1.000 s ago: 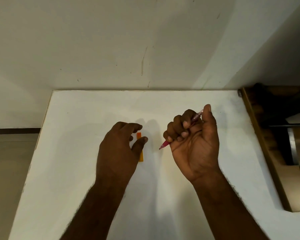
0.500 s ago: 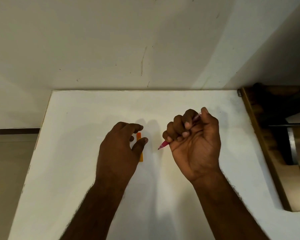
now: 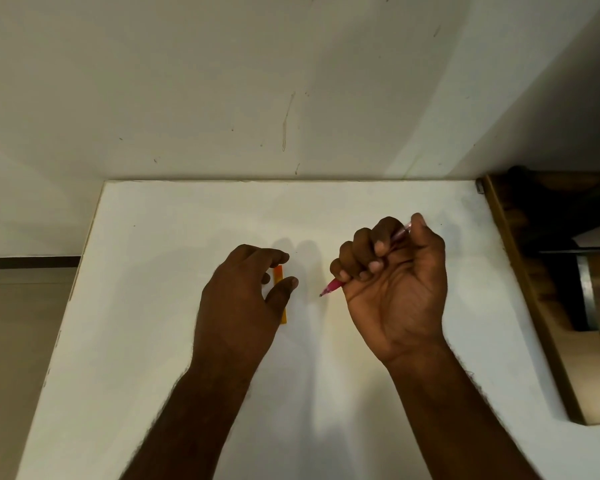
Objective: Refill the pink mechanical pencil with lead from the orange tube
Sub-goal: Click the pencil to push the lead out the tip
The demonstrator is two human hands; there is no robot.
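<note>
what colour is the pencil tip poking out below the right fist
Pink, ending in a small dark point; the pencil shows in the head view, gripped in the right hand.

Dim, warm light; soft shadows, wide-angle edge distortion.

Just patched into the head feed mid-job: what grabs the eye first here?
The right hand, raised at centre-right, grips the pink mechanical pencil in a fist, tip pointing left. The left hand hovers over the orange tube lying on the white table.
</note>
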